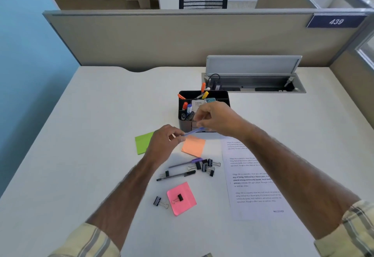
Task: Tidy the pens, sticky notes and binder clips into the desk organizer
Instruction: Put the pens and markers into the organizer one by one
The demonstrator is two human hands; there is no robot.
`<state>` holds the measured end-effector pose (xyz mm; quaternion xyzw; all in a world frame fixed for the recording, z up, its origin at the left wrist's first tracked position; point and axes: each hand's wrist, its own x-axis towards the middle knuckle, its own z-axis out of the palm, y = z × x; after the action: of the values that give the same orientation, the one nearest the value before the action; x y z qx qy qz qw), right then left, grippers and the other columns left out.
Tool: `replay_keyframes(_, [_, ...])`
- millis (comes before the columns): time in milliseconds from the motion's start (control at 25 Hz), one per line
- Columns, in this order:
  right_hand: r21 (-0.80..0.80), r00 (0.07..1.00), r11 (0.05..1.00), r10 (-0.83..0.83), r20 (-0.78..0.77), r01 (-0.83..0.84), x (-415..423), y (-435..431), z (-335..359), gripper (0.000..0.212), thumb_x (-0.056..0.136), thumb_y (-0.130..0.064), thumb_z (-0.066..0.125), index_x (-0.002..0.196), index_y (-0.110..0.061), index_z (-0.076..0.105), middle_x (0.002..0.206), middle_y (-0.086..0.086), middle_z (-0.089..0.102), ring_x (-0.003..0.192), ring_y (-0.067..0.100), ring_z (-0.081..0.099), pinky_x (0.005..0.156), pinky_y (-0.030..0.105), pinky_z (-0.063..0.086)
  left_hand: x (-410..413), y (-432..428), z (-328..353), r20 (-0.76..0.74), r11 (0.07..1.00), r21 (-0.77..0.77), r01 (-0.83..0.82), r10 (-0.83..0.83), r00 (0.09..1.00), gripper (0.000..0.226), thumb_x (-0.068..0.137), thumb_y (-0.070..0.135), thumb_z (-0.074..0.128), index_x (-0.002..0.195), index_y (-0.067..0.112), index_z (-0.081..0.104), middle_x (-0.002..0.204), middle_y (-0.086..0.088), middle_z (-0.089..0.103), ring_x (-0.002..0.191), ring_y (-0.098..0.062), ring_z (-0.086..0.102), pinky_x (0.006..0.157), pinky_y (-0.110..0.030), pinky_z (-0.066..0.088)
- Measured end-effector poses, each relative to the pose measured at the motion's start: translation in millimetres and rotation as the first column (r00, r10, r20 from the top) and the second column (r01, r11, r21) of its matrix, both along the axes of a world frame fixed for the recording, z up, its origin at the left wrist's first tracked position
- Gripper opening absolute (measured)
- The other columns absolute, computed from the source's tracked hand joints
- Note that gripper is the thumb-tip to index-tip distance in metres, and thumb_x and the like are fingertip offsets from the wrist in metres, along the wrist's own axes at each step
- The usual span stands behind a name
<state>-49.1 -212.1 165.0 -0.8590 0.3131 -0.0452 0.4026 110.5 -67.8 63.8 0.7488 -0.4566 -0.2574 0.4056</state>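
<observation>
Fingers (179,138) of the left hand (165,142) and right hand (215,118) pinch a purple pen (193,131) by its ends, before the organizer (219,95); open surface (81,125) runs to the left edge; hands hide the organizer's front.

organizer (203,113) behind sticky notes (193,145), printed sheet (255,181) right

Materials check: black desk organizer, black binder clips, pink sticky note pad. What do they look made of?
Black desk organizer: likely moulded plastic, with smooth semi-matte walls and thin dividers.
Black binder clips: probably painted sheet metal bodies, with bare wire handles that glint silver.
Pink sticky note pad: paper, matte neon, with its stacked sheets showing as a thicker edge.
</observation>
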Motion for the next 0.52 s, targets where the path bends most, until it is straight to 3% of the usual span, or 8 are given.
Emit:
replay_keyframes(200, [-0.056,0.993,0.995,-0.080,0.084,0.085,3.2,-6.9,13.2,0.009,0.085,-0.009,0.077,0.089,-0.015,0.072,0.083,-0.007,0.068,0.071,0.005,0.063,0.061,0.015,0.046,-3.1,-9.7,13.9,-0.085,0.993,-0.073,-0.089,0.083,0.993,0.007,0.086,0.017,0.077,0.091,0.022,0.076,0.088,0.009,0.070,0.065,0.000,0.056,0.064,-0.013,0.043])
replay_keyframes(360, [-0.138,0.952,0.959,-0.212,0.223,0.246,9.3,-20.9,15.8,0.010,0.087,-0.002,0.069,0.089,-0.011,0.072,0.081,-0.003,0.070,0.074,0.010,0.066,0.066,0.024,0.055,-2.0,-12.2,7.3,0.004,0.978,-0.107,-0.178,0.179,0.984,0.018,0.088,0.019,0.076,0.105,0.021,0.071,0.099,0.012,0.065,0.067,-0.002,0.057,0.067,-0.013,0.044])
replay_keyframes(520, [-0.275,0.886,0.866,-0.319,0.337,0.417,27.3,-51.0,22.3,0.013,0.092,-0.003,0.063,0.091,-0.012,0.072,0.086,-0.004,0.069,0.078,0.006,0.063,0.065,0.016,0.050,-8.8,-2.4,-22.7,0.207,0.984,0.175,-0.045,0.008,0.978,0.020,0.089,0.026,0.074,0.107,0.019,0.071,0.105,0.004,0.063,0.079,-0.010,0.058,0.077,-0.025,0.045])
